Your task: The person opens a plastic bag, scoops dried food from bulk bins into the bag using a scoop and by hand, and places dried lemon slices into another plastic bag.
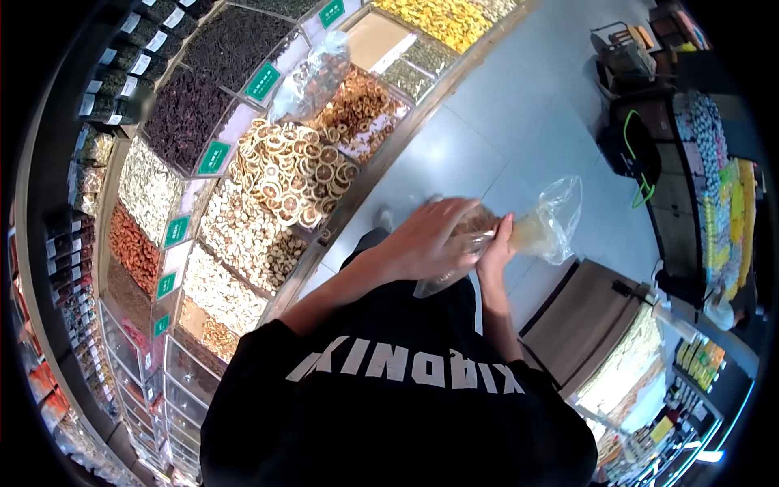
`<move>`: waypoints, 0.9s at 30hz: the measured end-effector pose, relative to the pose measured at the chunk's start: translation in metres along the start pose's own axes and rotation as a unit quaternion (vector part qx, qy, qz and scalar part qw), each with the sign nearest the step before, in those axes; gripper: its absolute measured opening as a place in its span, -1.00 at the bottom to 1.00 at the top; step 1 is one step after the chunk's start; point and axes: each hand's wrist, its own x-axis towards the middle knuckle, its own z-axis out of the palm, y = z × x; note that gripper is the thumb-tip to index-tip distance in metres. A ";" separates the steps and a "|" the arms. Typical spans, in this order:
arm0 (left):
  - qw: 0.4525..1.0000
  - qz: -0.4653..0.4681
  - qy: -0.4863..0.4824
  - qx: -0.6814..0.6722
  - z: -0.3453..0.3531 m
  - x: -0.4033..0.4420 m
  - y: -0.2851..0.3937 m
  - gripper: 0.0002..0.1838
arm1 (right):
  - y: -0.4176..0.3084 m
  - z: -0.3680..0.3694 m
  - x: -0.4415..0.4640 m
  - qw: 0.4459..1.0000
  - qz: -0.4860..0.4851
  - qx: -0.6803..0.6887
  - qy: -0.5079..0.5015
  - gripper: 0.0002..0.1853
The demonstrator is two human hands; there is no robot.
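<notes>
In front of my body I hold a clear plastic bag (pixel 560 217), its loose, crinkled end spreading out to the right. My right hand (pixel 495 247) is closed round the bag's gathered neck, thumb pointing up. My left hand (pixel 430 237) curls over the fuller part of the bag, against the right hand, and is slightly blurred. Brownish contents (pixel 479 217) show through the plastic beside the left fingers; I cannot make out what they are. More of the plastic hangs below my left hand.
To my left stands a bulk-food counter with dried citrus slices (pixel 292 166), pale dried slices (pixel 243 231) and dark dried goods (pixel 191 114). Another plastic bag (pixel 320 69) lies on the bins. At right are a brown lidded case (pixel 588 325) and stocked displays (pixel 702 154).
</notes>
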 end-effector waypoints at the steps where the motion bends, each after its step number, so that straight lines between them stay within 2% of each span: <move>1: 0.999 -0.040 -0.022 0.000 -0.003 0.002 -0.009 -0.09 | 0.005 0.005 0.016 0.999 -0.010 0.038 0.036 -0.59; 2: 0.994 -0.095 -0.046 -0.029 -0.005 0.002 -0.014 -0.04 | 0.010 0.005 0.029 0.999 -0.018 0.012 0.046 -0.59; 4: 0.988 -0.136 -0.071 0.016 0.003 0.008 -0.033 -0.03 | 0.007 0.020 0.048 0.997 -0.033 -0.043 0.063 -0.60; 7: 0.978 -0.200 -0.056 0.024 0.004 0.040 -0.058 -0.05 | 0.010 0.039 0.100 0.994 0.077 0.018 0.071 -0.61; 8: 0.974 -0.224 -0.041 0.013 0.006 0.052 -0.060 -0.06 | 0.008 0.045 0.123 0.996 0.072 0.023 0.041 -0.63; 11: 0.956 -0.288 0.024 0.039 -0.026 0.101 -0.048 -0.11 | -0.031 0.091 0.182 0.988 0.133 0.052 -0.058 -0.61; 12: 0.967 -0.235 0.075 0.071 -0.034 0.111 -0.060 -0.18 | -0.046 0.111 0.202 0.984 0.149 0.018 -0.096 -0.61; 13: 0.956 -0.243 0.110 0.125 -0.051 0.127 -0.052 -0.22 | -0.061 0.133 0.219 0.977 0.166 -0.021 -0.133 -0.60; 15: 0.926 -0.314 0.158 0.138 -0.081 0.151 -0.046 -0.23 | -0.088 0.192 0.244 0.977 0.092 -0.005 -0.190 -0.59; 17: 0.910 -0.286 0.274 0.123 -0.102 0.165 -0.048 -0.23 | -0.089 0.251 0.275 0.966 0.002 -0.046 -0.255 -0.55; 19: 0.875 -0.286 0.350 0.171 -0.119 0.171 -0.068 -0.26 | -0.108 0.308 0.284 0.945 -0.136 -0.094 -0.282 -0.48; 21: 0.831 -0.277 0.401 0.269 -0.135 0.167 -0.083 -0.29 | -0.123 0.352 0.294 0.909 -0.156 -0.095 -0.375 -0.43; 22: 0.806 -0.307 0.431 0.267 -0.143 0.164 -0.081 -0.33 | -0.113 0.377 0.307 0.883 -0.188 -0.109 -0.416 -0.47; 23: 0.763 -0.322 0.449 0.334 -0.149 0.156 -0.089 -0.35 | -0.095 0.402 0.326 0.856 -0.218 -0.122 -0.453 -0.51; 25: 0.718 -0.328 0.493 0.365 -0.162 0.134 -0.093 -0.36 | -0.059 0.431 0.352 0.813 -0.253 -0.147 -0.503 -0.50; 27: 0.666 -0.385 0.515 0.377 -0.171 0.110 -0.099 -0.31 | -0.025 0.446 0.374 0.786 -0.271 -0.170 -0.529 -0.40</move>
